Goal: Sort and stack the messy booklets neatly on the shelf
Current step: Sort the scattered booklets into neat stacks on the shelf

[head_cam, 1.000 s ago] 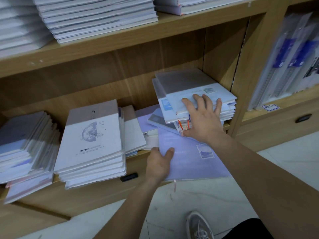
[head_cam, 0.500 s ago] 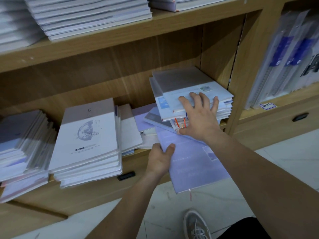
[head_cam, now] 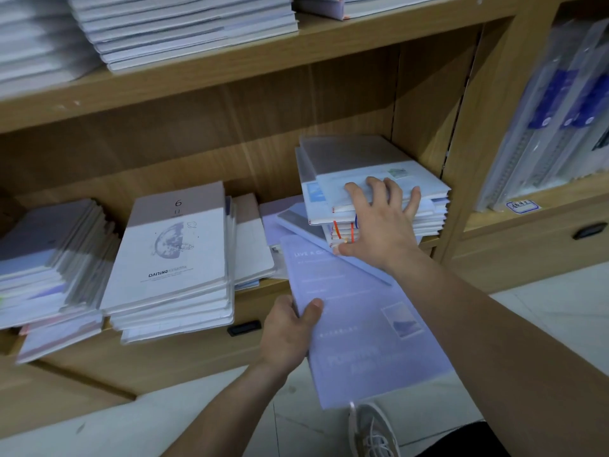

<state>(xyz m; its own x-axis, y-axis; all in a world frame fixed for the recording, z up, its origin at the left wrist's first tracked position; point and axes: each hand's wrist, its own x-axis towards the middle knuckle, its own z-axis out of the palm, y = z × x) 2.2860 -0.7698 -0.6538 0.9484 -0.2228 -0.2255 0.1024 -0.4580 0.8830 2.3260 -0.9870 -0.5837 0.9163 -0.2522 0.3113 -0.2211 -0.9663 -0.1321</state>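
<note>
The floor [head_cam: 543,311] under me is pale tile with thin grout lines. My shoe [head_cam: 374,430], a light grey trainer with white laces, stands on it at the bottom edge, and a dark piece of my clothing [head_cam: 461,440] shows just right of it. A small black pull [head_cam: 244,327] is set into the low wooden front panel [head_cam: 164,364]. Well to the right, a second black pull [head_cam: 590,230] sits in a wooden drawer front [head_cam: 527,255]. Above that drawer is a white label [head_cam: 522,206] with a blue border, its writing too small to read. Behind the label, clear plastic packets [head_cam: 560,110] with blue bands lean upright, too blurred to identify.
</note>
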